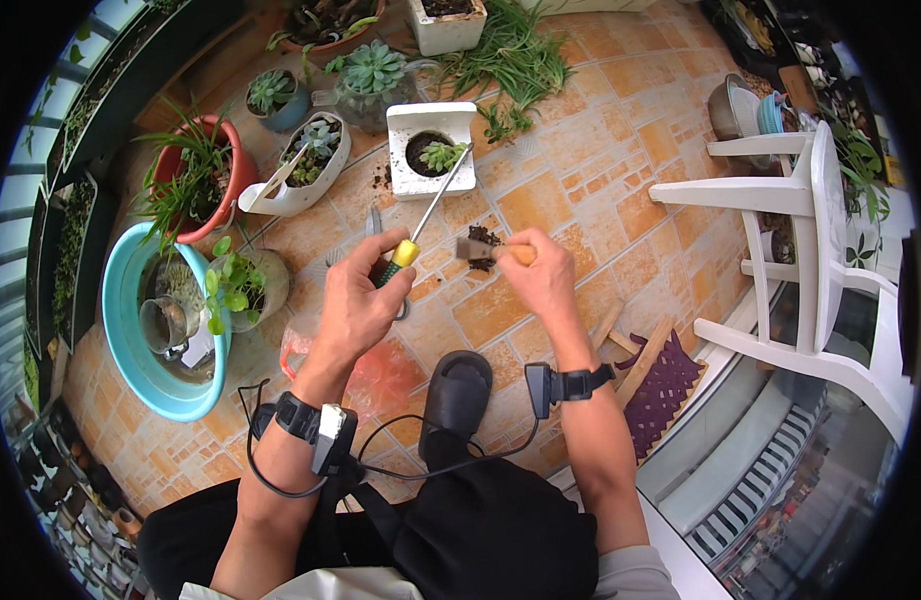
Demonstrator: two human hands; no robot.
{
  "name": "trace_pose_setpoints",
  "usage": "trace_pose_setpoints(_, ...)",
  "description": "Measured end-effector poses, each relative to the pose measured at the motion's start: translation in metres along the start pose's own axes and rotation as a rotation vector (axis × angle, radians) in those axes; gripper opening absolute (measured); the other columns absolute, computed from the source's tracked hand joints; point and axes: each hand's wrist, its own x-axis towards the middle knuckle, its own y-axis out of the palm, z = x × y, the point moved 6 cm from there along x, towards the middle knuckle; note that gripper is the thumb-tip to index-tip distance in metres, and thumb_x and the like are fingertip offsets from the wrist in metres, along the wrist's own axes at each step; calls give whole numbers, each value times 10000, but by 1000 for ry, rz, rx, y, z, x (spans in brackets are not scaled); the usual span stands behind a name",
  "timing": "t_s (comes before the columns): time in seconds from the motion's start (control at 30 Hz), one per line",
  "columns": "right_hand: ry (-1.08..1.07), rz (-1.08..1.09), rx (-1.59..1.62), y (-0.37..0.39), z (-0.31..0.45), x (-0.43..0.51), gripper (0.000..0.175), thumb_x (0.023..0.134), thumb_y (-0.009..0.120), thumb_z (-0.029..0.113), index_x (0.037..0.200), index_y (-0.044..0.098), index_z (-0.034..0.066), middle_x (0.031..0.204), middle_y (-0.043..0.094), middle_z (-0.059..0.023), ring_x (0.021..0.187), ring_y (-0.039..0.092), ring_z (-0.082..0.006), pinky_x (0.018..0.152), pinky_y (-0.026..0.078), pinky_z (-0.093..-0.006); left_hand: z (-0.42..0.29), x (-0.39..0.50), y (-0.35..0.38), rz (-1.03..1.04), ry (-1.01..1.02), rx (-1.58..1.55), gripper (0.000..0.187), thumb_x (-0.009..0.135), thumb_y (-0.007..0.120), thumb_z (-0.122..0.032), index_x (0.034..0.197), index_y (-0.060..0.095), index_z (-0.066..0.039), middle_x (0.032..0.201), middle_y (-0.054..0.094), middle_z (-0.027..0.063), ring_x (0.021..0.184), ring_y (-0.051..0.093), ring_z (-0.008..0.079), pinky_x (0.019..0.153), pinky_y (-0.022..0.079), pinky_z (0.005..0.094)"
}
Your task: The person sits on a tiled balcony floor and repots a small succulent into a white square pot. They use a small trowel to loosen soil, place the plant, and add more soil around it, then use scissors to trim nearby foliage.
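Observation:
My left hand (359, 296) grips a screwdriver (405, 253) by its yellow and green handle. The thin metal shaft slants up to the right, and its tip overlaps the right side of a white square planter (434, 186). In that planter a small green succulent (439, 157) leans out of dark soil. My right hand (539, 274) pinches a short wooden-handled tool (474, 249); whether its flat brown head is bristle or blade cannot be told. That head lies over a small heap of dark soil (483, 234) on the tiles. Scissors (373, 219) are partly hidden behind my left hand.
Potted succulents (310, 154), a red pot (239, 169) and a glass jar of round-leaved plants (269, 281) stand to the left. A blue basin (115, 322) holds water. Uprooted grassy plants (505, 56) lie ahead; a red plastic bag (385, 375) lies near my slipper. A white chair (813, 225) is right.

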Motion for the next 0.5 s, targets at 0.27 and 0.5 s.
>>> trace_pose_setpoints(0.27, -53, 38, 21, 4, -3, -9, 177, 820, 802, 157, 915, 711, 40, 786, 735, -171, 697, 726, -284, 641, 572, -386, -2, -4, 8, 56, -45, -52, 425, 915, 721, -107, 1319, 671, 14, 972, 755, 120, 880, 698, 156, 795, 554, 327)
trace_pose_setpoints(0.5, 376, -53, 442, -50, -65, -35, 166, 943, 745, 108, 1044, 654, 13, 807, 707, -64, 645, 673, -114, 543, 541, -252, 16, 2, 31, 174, 143, 159, 431, 913, 736, -106, 1321, 678, 18, 1087, 774, 179, 990, 746, 242, 889, 569, 361)
